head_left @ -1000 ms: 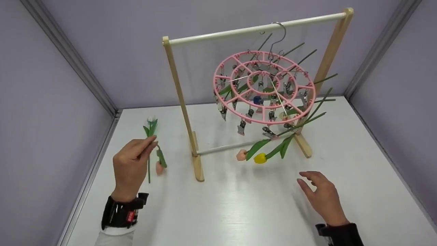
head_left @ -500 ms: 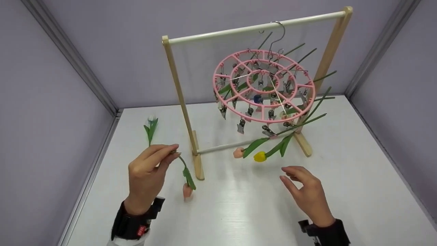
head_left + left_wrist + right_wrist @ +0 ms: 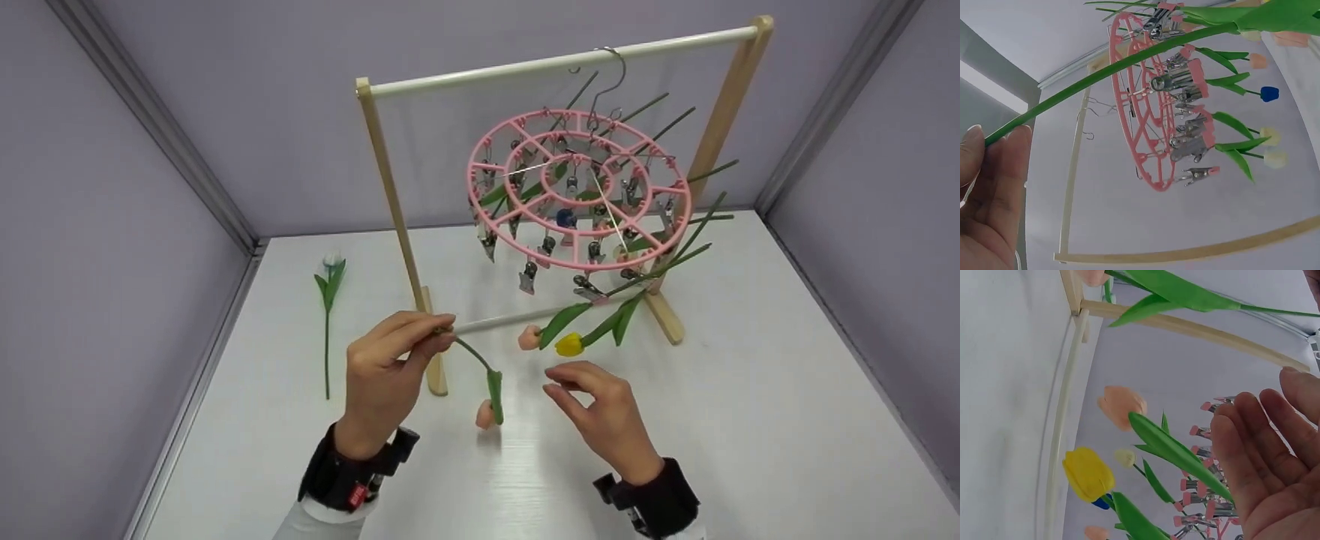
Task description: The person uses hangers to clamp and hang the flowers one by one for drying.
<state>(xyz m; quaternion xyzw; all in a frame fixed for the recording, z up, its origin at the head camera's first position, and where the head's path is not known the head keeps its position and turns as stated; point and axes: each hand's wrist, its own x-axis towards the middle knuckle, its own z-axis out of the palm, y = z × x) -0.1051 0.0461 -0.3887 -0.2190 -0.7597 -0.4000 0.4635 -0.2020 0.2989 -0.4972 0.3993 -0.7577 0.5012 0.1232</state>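
Carrying the pink tulip (image 3: 486, 397) rightward, your left hand (image 3: 382, 375) now pinches its stem tip in front of the rack's left post (image 3: 394, 217), bloom dangling. Your right hand (image 3: 600, 412), loosely spread and holding nothing, has closed in beneath the pink clip hanger (image 3: 577, 187). A white tulip (image 3: 328, 300) stays on the table.

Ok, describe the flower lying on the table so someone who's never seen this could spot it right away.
Start at the wooden rack carrying the pink clip hanger, then look left of its left post on the white table. The white tulip lies there alone, bloom toward the back wall. Unlike the others, it is neither clipped up nor held in a hand.
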